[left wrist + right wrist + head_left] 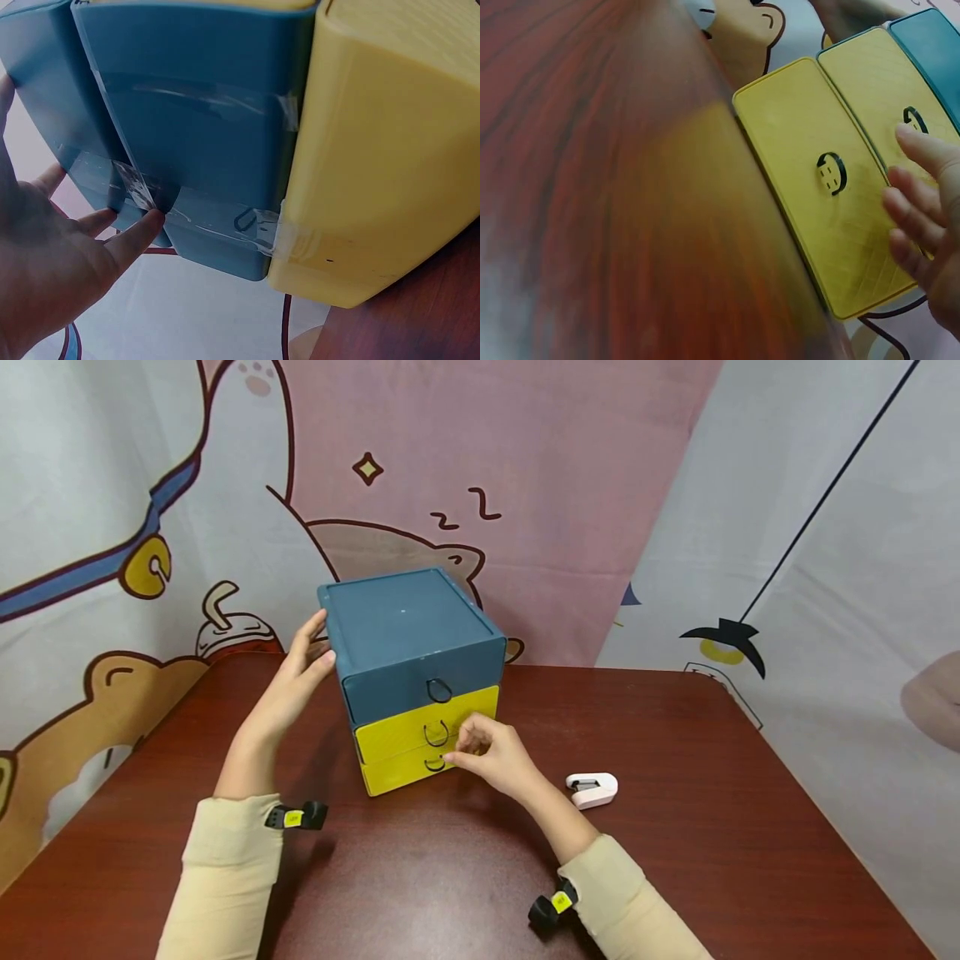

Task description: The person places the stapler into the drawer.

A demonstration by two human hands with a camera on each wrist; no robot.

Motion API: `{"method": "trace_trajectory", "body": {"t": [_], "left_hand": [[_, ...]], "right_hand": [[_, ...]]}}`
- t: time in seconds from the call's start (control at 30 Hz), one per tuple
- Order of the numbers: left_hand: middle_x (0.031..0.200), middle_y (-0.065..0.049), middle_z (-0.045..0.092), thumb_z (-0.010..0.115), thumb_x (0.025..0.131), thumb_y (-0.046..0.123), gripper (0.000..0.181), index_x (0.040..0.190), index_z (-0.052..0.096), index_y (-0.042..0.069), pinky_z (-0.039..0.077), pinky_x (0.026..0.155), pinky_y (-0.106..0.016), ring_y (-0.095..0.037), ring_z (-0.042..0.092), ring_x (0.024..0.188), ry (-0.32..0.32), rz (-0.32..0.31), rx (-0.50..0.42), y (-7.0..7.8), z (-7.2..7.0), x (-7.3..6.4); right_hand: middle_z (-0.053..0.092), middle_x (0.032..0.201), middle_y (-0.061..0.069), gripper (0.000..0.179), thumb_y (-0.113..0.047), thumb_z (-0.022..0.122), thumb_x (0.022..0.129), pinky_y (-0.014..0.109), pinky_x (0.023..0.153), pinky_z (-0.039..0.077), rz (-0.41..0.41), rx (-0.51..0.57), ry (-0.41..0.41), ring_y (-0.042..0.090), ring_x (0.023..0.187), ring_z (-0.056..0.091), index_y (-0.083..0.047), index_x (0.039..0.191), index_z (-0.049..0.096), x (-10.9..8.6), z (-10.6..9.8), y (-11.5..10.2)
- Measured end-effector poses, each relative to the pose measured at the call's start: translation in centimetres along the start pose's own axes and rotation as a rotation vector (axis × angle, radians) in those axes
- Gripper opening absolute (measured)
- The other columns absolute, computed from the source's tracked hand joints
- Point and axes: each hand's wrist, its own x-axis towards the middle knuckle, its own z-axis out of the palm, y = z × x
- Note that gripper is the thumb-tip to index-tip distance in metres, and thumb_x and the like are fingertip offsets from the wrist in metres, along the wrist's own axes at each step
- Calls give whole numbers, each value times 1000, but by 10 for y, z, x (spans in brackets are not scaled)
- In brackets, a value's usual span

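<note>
A small drawer unit with a blue top (412, 618) stands on the table, its front turned toward me. Its top drawer (390, 687) is blue; the middle drawer (393, 741) and bottom drawer (397, 774) are yellow, each with a black loop handle. All three look closed. My left hand (288, 681) rests its fingertips against the unit's left side, where clear tape (217, 225) runs across the blue and yellow walls. In front of the yellow drawers is my right hand (495, 756), fingers loosely bent, thumb close to the middle loop handle (915, 118) and holding nothing visible.
To the right of the unit, a white stapler-like object (592, 789) lies on the dark red-brown table (675, 860). A cartoon-printed curtain (570, 485) hangs behind. Part of another person's hand (933, 702) shows at the right edge.
</note>
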Motion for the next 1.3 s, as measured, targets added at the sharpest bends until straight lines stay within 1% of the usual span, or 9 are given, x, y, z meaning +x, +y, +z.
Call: {"method": "trace_trajectory", "body": {"t": [0.1, 0.2, 0.33, 0.43, 0.57, 0.7, 0.83, 1.07, 1.3], "left_hand": [[157, -7, 6, 43, 102, 24, 67, 155, 2, 22, 21, 106, -58, -34, 17, 138, 0, -5, -5, 0, 0, 0], [157, -8, 6, 44, 102, 25, 68, 155, 2, 22, 21, 106, -57, -34, 17, 138, -1, -7, -8, 0, 0, 0], [157, -7, 7, 43, 102, 24, 67, 155, 3, 22, 21, 106, -56, -33, 18, 138, 0, -3, -13, 0, 1, 0], [156, -7, 8, 44, 102, 24, 67, 155, 4, 22, 21, 106, -56, -32, 19, 138, 2, -2, -16, 0, 1, 0], [156, -8, 8, 43, 102, 24, 66, 156, 4, 21, 21, 106, -56, -33, 19, 138, 5, 1, -3, 0, 1, 0], [156, -8, 8, 43, 102, 24, 66, 156, 5, 21, 21, 107, -56, -33, 18, 138, 7, 1, 1, 0, 1, 1], [157, -7, 8, 44, 102, 25, 67, 156, 5, 22, 21, 107, -56, -33, 18, 138, 9, -2, -1, 0, 0, 0], [157, -7, 7, 44, 102, 25, 67, 156, 4, 22, 20, 106, -58, -34, 17, 138, 12, -7, 8, 0, 0, 0], [157, -7, 9, 44, 102, 25, 66, 156, 6, 22, 21, 106, -57, -33, 19, 138, 14, 0, 11, -1, 0, 0]], "right_hand": [[62, 77, -6, 22, -18, 81, 78, 29, 60, 48, 38, -69, -70, 13, 66, 57, -10, 88, 63, -4, -1, 4], [65, 82, -7, 24, -21, 80, 79, 30, 63, 50, 71, -109, -150, 10, 70, 59, -11, 97, 68, -5, -1, 7], [69, 89, -2, 26, -23, 79, 80, 30, 67, 50, 79, -128, -204, 9, 74, 61, -14, 104, 71, -4, 2, 11], [69, 91, -3, 27, -24, 78, 81, 29, 69, 50, 75, -142, -216, 8, 76, 62, -15, 106, 72, -3, 5, 14], [68, 91, -8, 24, -25, 78, 82, 28, 70, 50, 91, -156, -220, 7, 78, 61, -17, 104, 73, -2, 11, 16], [66, 89, -11, 18, -24, 76, 83, 27, 71, 50, 114, -177, -214, 7, 79, 60, -18, 99, 74, -2, 16, 15], [65, 87, -14, 10, -24, 76, 84, 27, 71, 49, 119, -204, -201, 7, 79, 59, -20, 92, 73, -3, 18, 14], [64, 83, -17, 5, -24, 75, 84, 26, 69, 49, 70, -264, -172, 5, 75, 58, -23, 86, 71, -8, 18, 11], [63, 80, -20, 7, -25, 77, 82, 26, 65, 48, 42, -254, -197, 3, 72, 57, -25, 82, 69, -19, 11, 6]]}}
